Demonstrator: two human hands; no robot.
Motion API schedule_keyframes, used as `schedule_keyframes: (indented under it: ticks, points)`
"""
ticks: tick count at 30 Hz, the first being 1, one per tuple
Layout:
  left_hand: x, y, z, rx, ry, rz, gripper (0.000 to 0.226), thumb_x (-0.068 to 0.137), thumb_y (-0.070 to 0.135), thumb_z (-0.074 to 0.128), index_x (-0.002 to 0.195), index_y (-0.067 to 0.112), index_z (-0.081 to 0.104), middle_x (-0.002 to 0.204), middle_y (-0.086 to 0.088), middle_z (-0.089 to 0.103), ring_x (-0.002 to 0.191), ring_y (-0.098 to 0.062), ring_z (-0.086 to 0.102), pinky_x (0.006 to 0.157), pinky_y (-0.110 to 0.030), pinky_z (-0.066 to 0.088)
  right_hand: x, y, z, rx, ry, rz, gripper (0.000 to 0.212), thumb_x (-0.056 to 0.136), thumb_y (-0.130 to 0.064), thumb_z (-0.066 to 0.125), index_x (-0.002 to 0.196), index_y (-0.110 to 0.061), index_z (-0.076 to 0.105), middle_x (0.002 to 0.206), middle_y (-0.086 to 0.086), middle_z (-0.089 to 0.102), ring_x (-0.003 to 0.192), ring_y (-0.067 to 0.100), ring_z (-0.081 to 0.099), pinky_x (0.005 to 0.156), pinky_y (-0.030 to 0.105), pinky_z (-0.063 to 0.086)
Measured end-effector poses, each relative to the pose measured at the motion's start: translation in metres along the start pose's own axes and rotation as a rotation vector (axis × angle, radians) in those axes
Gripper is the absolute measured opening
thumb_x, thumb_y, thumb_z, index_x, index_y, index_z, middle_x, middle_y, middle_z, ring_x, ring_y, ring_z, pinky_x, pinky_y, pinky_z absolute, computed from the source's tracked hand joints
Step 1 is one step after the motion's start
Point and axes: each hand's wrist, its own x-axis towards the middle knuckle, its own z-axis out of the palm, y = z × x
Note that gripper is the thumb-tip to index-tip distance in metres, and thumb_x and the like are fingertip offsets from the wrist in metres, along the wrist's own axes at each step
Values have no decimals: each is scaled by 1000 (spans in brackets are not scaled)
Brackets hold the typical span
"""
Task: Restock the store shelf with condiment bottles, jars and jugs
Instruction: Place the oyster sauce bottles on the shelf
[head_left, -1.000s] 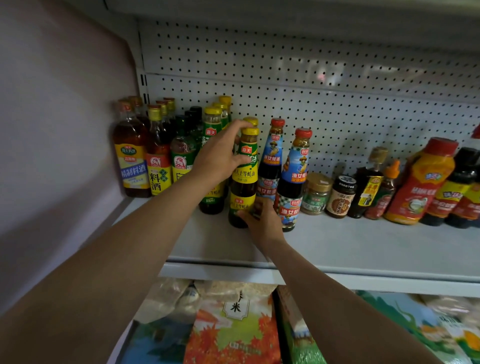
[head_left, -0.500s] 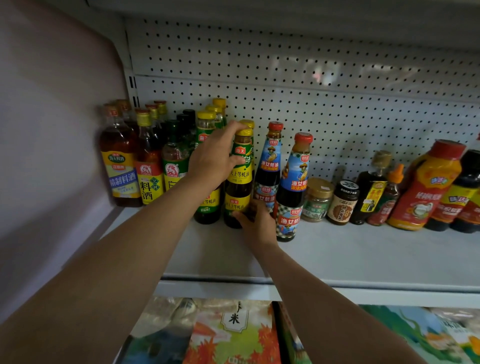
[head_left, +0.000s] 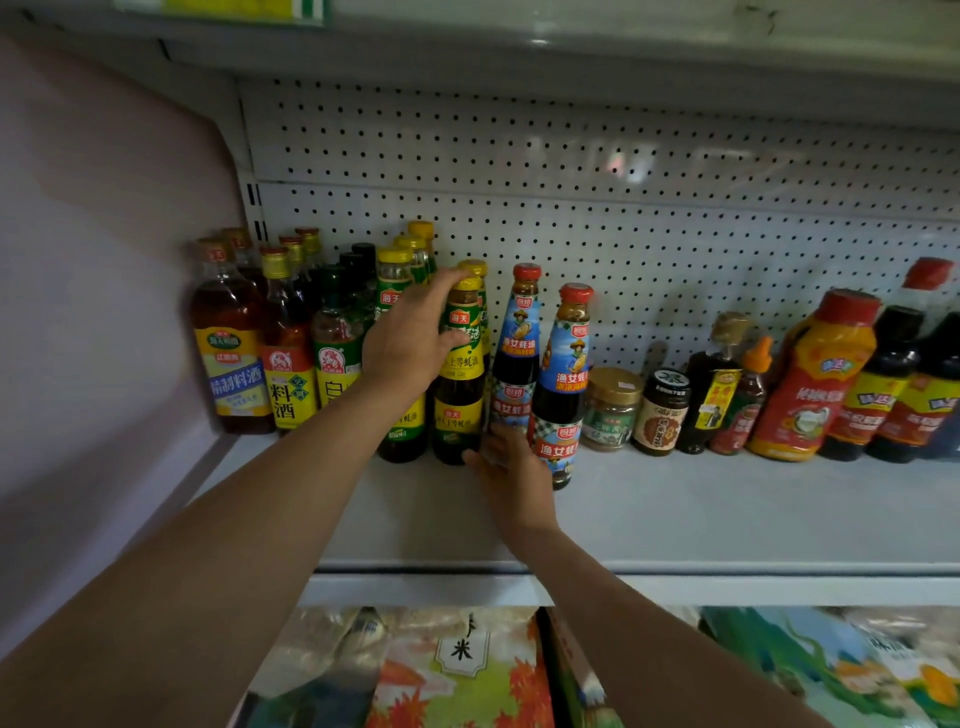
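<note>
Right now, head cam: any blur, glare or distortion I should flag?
Head view: dim overall; wide-angle bends the shelf edge; soft glare patches on the pegboard; bags below are blurred; labels on the bottle under the left hand stay readable.

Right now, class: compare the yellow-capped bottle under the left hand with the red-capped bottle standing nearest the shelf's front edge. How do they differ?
The yellow-capped bottle wears a yellow and green label; the red-capped bottle wears blue with a checked base. The left hand holds the yellow-capped one's shoulder; the right hand sits by both bottles' bases. The red-capped bottle stands further forward. Both stand upright, filled with dark sauce.
</note>
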Motion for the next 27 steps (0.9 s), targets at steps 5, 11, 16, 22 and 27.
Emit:
schedule_keyframes:
  ticks: [5,11,16,22,27]
  points:
    - [-16,29,4,-33,156,17,77,84,41,74,150,37,33,126,-9,52,110,-25,53,74,-36,49,-25,17,-57,-100,314,-51,17,88,-30,73,95,-26,58,83,-6,67,78,18,64,67,39,52]
    - [0,74,10,-155,-7,183,65,84,41,73,143,29,50,130,-3,58,122,-24,43,89,-29,33,-2,33,-85,-38,114,68,56,85,-28,76,134,-28,49,119,-8,61,107,11,57,87,29,49]
    - [6,82,14,-100,-104,194,65,82,41,75,142,32,50,125,-2,60,116,-23,44,89,-31,36,4,25,-82,-7,56,94,45,85,-24,77,124,-24,54,107,-6,64,94,12,60,69,16,41]
    - [7,74,2,37,-67,159,63,74,42,81,131,35,54,113,0,51,113,-21,46,90,-32,37,10,22,-65,25,34,89,51,77,-30,84,114,-28,49,103,-8,64,91,7,62,69,21,46]
    - [7,66,-8,133,-49,204,63,77,41,80,132,28,53,121,-6,59,124,-26,43,100,-39,33,13,27,-62,14,-45,43,48,82,-32,80,123,-29,54,107,-13,67,96,1,63,85,30,56]
